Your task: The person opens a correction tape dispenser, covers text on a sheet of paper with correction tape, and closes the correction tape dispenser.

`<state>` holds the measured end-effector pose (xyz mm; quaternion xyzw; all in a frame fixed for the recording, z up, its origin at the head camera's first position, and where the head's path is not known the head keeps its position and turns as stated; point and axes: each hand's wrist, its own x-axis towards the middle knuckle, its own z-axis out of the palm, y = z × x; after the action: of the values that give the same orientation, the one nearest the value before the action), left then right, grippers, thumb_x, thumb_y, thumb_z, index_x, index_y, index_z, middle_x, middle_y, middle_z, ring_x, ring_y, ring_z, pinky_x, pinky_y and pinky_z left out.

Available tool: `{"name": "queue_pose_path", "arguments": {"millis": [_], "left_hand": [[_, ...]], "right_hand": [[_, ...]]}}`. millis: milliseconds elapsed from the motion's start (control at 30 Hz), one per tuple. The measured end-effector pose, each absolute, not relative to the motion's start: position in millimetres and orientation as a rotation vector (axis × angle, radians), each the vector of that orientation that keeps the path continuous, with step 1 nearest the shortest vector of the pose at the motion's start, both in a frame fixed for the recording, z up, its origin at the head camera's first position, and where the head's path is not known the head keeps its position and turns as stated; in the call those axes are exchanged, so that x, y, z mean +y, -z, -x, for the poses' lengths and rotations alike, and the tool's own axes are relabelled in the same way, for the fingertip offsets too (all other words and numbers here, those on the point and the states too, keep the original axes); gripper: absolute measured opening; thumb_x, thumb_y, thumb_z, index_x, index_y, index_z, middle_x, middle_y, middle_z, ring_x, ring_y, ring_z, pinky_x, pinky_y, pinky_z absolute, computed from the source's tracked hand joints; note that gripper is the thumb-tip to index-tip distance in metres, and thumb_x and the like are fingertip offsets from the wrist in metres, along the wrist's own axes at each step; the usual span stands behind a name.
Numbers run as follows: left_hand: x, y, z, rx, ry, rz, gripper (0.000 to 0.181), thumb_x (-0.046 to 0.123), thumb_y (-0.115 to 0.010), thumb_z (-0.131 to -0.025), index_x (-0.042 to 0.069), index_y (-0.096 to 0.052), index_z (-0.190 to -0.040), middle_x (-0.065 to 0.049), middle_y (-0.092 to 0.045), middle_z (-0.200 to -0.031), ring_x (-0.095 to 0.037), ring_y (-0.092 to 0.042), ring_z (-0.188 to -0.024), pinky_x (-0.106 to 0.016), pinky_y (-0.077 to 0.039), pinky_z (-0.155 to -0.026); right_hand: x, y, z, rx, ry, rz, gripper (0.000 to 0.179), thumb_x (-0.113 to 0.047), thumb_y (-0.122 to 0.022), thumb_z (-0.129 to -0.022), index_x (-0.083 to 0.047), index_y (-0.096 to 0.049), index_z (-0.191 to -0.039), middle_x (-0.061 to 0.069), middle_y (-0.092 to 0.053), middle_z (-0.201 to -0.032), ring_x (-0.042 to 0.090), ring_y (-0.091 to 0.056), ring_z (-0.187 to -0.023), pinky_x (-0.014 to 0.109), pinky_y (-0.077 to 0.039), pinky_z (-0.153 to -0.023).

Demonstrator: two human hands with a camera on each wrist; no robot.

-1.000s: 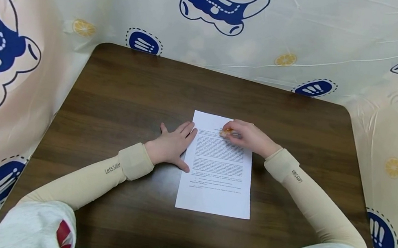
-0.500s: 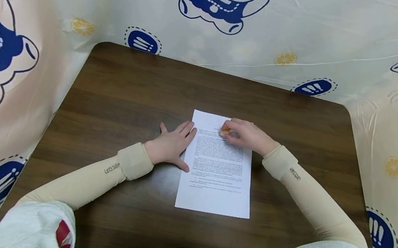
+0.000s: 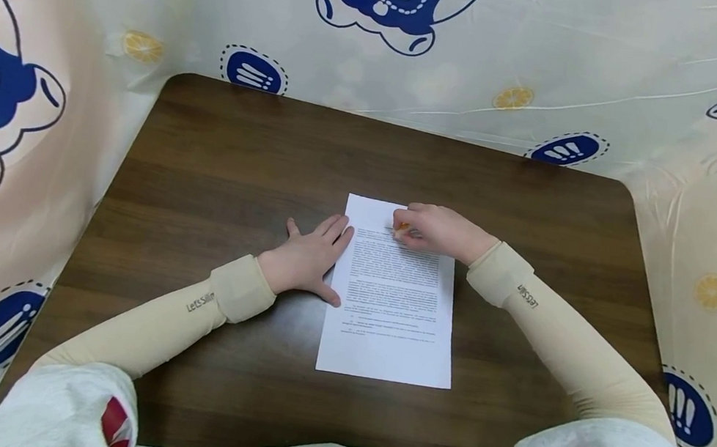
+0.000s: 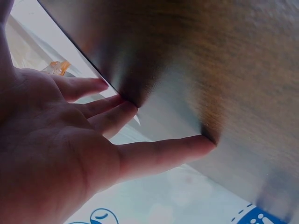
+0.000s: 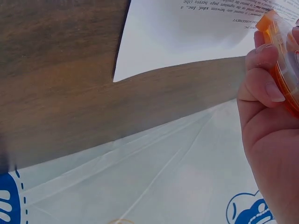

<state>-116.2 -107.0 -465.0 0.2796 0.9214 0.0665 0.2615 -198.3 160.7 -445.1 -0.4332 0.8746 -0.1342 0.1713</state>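
A printed sheet of paper lies on the brown table, its text lines filling the middle. My left hand is spread flat at the sheet's left edge, with fingertips and thumb tip over the margin. In the left wrist view the fingers reach down to the table top. Near the top of the text, my right hand pinches an orange, clear-cased correction tape. Its orange tip points at the paper. In the head view the fingers hide most of it.
The dark wood table extends around the sheet on every side. A pale plastic curtain with blue cartoon prints hangs along its back and sides. Beige sleeves cover both forearms.
My right hand has shifted slightly left and up along the top text lines, with the correction tape still in its fingers. The left hand stays at the sheet's edge.
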Motion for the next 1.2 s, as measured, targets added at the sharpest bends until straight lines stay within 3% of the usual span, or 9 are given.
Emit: {"name": "queue_pose_path", "arguments": {"millis": [933, 1200], "left_hand": [[-105.1, 463.8, 116.5, 2.494, -0.171, -0.755, 0.132, 0.069, -0.083, -0.075, 0.0, -0.015, -0.165, -0.021, -0.004, -0.174, -0.039, -0.005, -0.16, -0.091, -0.018, -0.098], [-105.8, 463.3, 117.2, 2.496, -0.184, -0.749, 0.132, 0.068, -0.084, -0.075, 0.0, -0.015, -0.166, -0.02, -0.005, -0.174, -0.038, -0.004, -0.161, -0.091, -0.017, -0.099]], "right_hand": [[165.4, 440.7, 198.2, 2.477, 0.29, 1.178, 0.017, -0.014, -0.074, -0.098, -0.012, -0.066, -0.112, 0.008, -0.067, -0.103, 0.022, -0.062, -0.082, 0.035, -0.056, -0.076], [170.0, 441.5, 198.7, 2.48, 0.288, 1.179, 0.012, -0.015, -0.073, -0.099, -0.013, -0.065, -0.108, 0.006, -0.065, -0.097, 0.021, -0.059, -0.079, 0.034, -0.052, -0.072]]}}
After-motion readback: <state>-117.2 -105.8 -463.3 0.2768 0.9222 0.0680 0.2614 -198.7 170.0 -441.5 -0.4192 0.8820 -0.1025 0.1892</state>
